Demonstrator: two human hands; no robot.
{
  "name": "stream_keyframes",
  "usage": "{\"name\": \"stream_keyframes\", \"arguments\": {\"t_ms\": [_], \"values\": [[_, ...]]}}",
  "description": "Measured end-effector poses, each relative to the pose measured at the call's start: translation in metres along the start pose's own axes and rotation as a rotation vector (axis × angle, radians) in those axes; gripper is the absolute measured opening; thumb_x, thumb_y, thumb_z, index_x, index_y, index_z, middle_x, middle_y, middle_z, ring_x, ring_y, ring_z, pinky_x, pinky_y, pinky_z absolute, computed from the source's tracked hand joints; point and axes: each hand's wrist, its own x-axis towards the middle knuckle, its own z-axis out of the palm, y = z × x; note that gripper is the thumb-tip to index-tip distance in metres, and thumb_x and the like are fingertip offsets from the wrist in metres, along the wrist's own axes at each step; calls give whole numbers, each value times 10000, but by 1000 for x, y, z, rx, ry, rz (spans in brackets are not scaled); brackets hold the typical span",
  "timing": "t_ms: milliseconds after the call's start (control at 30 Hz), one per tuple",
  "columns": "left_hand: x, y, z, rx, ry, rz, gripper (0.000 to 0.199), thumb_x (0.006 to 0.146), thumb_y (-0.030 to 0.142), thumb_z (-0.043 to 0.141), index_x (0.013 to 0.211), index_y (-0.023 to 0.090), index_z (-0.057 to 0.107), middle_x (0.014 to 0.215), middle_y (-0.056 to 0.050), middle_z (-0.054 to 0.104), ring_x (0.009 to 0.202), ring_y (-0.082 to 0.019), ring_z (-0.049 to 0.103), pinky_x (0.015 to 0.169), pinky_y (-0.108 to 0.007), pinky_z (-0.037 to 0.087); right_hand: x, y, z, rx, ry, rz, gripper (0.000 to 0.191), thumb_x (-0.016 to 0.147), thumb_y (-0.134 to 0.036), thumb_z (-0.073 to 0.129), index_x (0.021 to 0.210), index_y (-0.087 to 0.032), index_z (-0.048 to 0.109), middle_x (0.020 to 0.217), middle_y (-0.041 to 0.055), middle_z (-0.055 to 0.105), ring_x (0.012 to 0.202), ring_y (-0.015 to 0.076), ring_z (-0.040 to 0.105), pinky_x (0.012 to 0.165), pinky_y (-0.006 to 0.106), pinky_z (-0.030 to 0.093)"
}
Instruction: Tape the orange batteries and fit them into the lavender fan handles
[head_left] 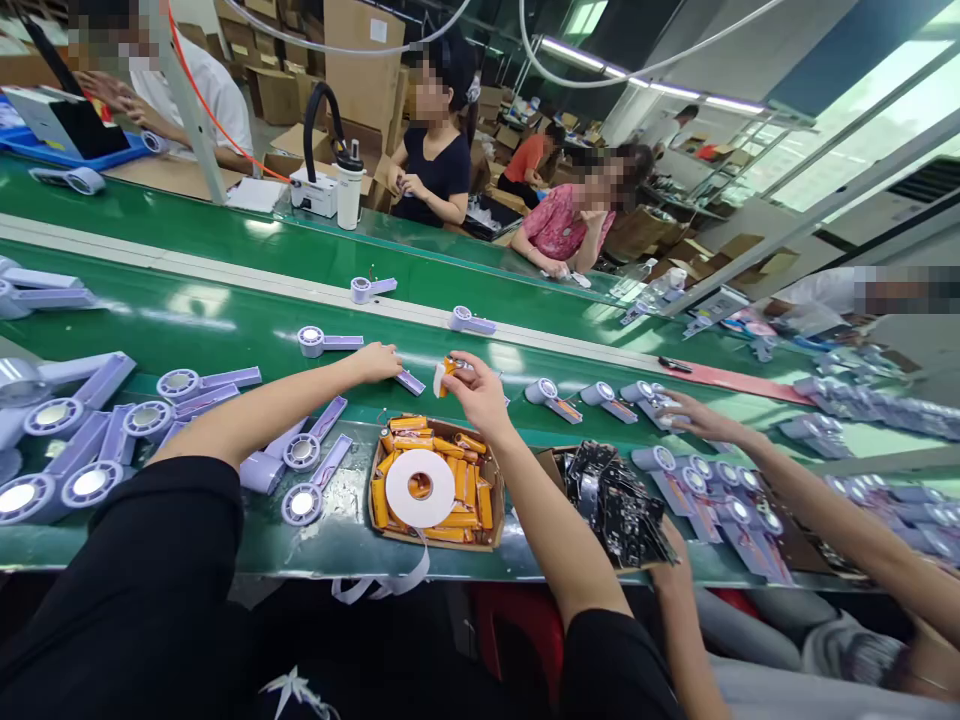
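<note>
My left hand [377, 363] reaches over the green belt, its fingers bent over a lavender handheld fan housing. Only the housing's open handle [410, 382] shows; its round head is hidden under the hand. My right hand [480, 392] pinches an orange battery [449, 372] with a white piece at its end, a little to the right of that handle. Below both hands, a cardboard box [491, 545] contains many orange batteries [470, 485]. On top of them lies a roll of white tape [401, 480], its loose strip hanging over the table edge.
More fan housings [302, 452] lie to the left, and others [541, 392] sit along the belt. Right of the batteries is a pile of black circuit boards [615, 500]. A co-worker's hand [694, 415] touches a housing at right. Other people sit across the line.
</note>
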Motion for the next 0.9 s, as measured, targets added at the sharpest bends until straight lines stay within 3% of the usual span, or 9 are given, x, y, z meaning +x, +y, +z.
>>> {"name": "stream_keyframes", "arguments": {"t_ms": [100, 233, 400, 567, 733, 833, 900], "values": [[-2, 0, 1, -20, 22, 0, 343, 888, 45, 738, 1114, 289, 820, 1261, -86, 800, 1312, -276, 655, 971, -335, 541, 12, 10, 9, 13, -29, 21, 604, 820, -563, 884, 1286, -243, 670, 713, -62, 656, 678, 142, 601, 693, 302, 530], [7, 13, 4, -16, 46, -44, 227, 959, 100, 654, 1050, 216, 826, 1284, -145, 781, 1330, -326, 632, 1041, -425, 529, 12, 23, 19, 28, -57, 64, 607, 816, -569, 875, 1270, -227, 659, 702, -69, 627, 677, 142, 582, 695, 304, 510], [26, 22, 2, -39, -18, -63, 213, 881, 82, 742, 1041, 196, 825, 1107, -149, 812, 1250, -323, 684, 1028, -414, 546, 8, 33, 14, 2, -27, 105, 616, 798, -554, 880, 1269, -225, 658, 715, -68, 662, 684, 144, 612, 714, 306, 525], [45, 31, -3, -61, -61, -108, 214, 893, 112, 757, 1072, 194, 839, 1191, -205, 807, 1264, -397, 690, 1081, -567, 524, 17, 40, 4, -37, 6, 130, 590, 756, -526, 883, 1207, -229, 644, 770, -50, 754, 713, 157, 700, 776, 319, 589], [51, 37, -4, -100, -102, -109, 170, 903, 136, 730, 993, 224, 844, 1191, -178, 815, 1248, -363, 700, 1066, -496, 524, 24, 47, 0, -70, 36, 107, 602, 784, -498, 845, 1277, -213, 649, 827, -23, 775, 771, 177, 739, 837, 348, 627], [53, 37, -7, -113, -112, -133, 224, 880, 150, 734, 1059, 218, 850, 1249, -198, 800, 1301, -387, 678, 1074, -508, 523, 27, 53, -7, -137, 40, 98, 625, 794, -511, 825, 1311, -201, 659, 872, 4, 799, 812, 197, 766, 877, 380, 646], [55, 35, -11, -127, -133, -154, 252, 849, 178, 763, 1081, 212, 855, 1219, -200, 806, 1238, -375, 713, 1046, -474, 545, 29, 58, -12, -225, 33, 71, 587, 823, -517, 794, 1298, -193, 673, 949, 51, 828, 903, 231, 802, 932, 420, 658]]}}
